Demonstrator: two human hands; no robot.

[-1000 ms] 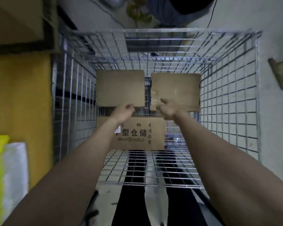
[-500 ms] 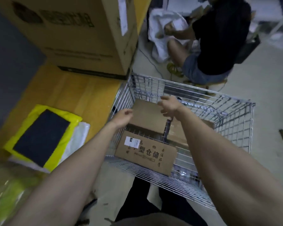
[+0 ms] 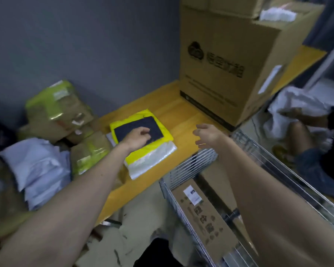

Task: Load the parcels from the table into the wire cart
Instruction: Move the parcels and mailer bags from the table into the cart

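A yellow parcel with a dark panel (image 3: 156, 123) lies on the wooden table (image 3: 177, 112), on top of a clear plastic mailer (image 3: 152, 160). My left hand (image 3: 138, 136) rests over the dark panel, fingers loosely bent; whether it grips is unclear. My right hand (image 3: 206, 134) hovers open above the table's near edge, holding nothing. The wire cart (image 3: 193, 162) stands at the lower right with a printed cardboard box (image 3: 204, 214) lying inside it.
A big cardboard carton (image 3: 226, 68) stands at the table's far right. Green-taped brown parcels (image 3: 62, 106) and white mailers (image 3: 37, 166) pile up at the left. Another person (image 3: 320, 155) sits on the floor beyond the cart.
Both hands have left the boxes in the cart and swung left to the table. My left hand now lies on the yellow parcel; my right hand hangs above the table edge.
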